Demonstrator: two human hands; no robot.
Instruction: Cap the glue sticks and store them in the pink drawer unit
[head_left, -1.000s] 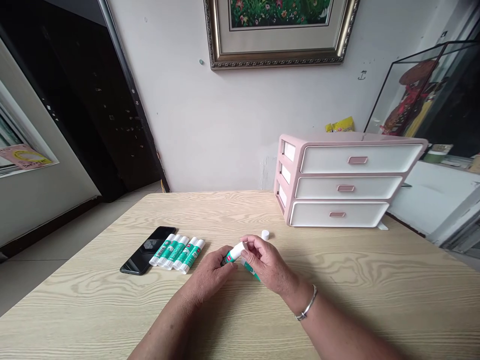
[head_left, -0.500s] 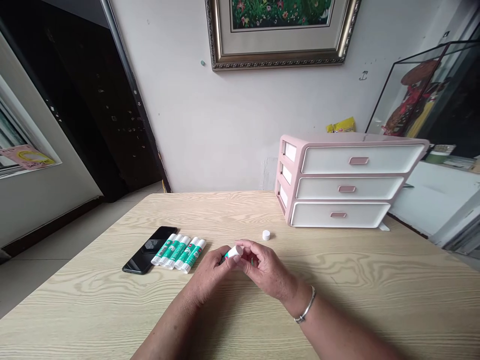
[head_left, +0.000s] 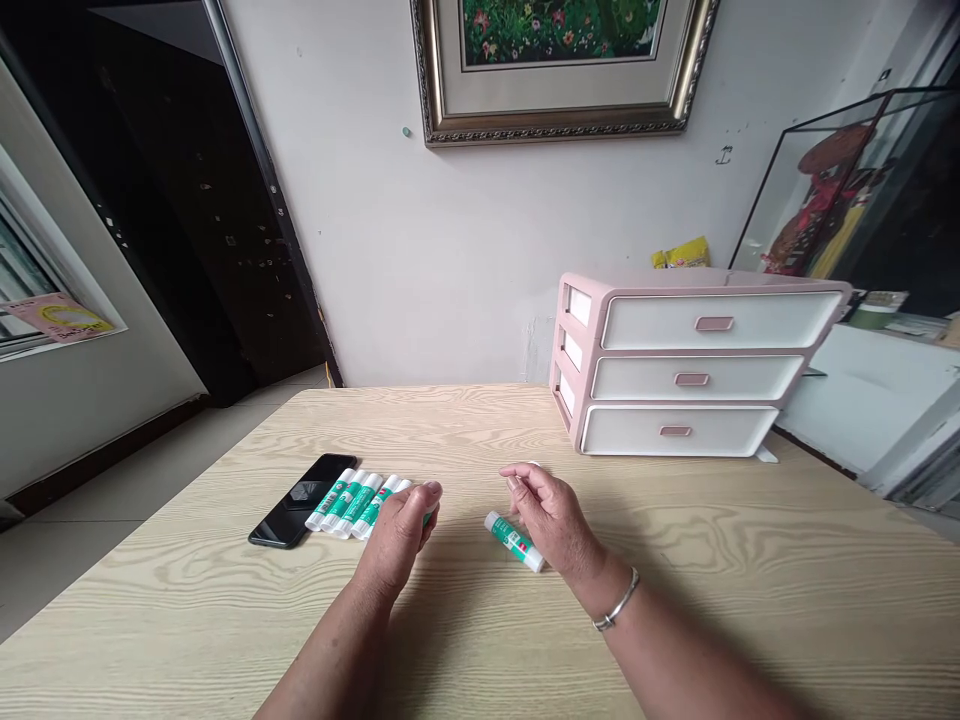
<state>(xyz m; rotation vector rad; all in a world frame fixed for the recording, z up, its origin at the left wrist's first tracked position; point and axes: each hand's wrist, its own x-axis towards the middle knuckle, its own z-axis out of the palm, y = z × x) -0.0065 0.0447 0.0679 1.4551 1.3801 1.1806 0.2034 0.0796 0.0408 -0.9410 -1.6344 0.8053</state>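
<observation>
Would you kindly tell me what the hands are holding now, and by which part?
The right hand holds nothing; a glue stick lies beside it. The left hand seems to hold a green-labelled stick, but where is hidden.

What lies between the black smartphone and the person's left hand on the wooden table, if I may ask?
In the head view, a row of green-and-white glue sticks lies between the black smartphone and the left hand.

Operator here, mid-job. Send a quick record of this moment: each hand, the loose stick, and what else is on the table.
left hand: beside the row of glue sticks; holding unclear
right hand: raised, fingers apart, nearest the loose glue stick
loose glue stick: lying on the wooden table
also: black smartphone, left of the row
</observation>
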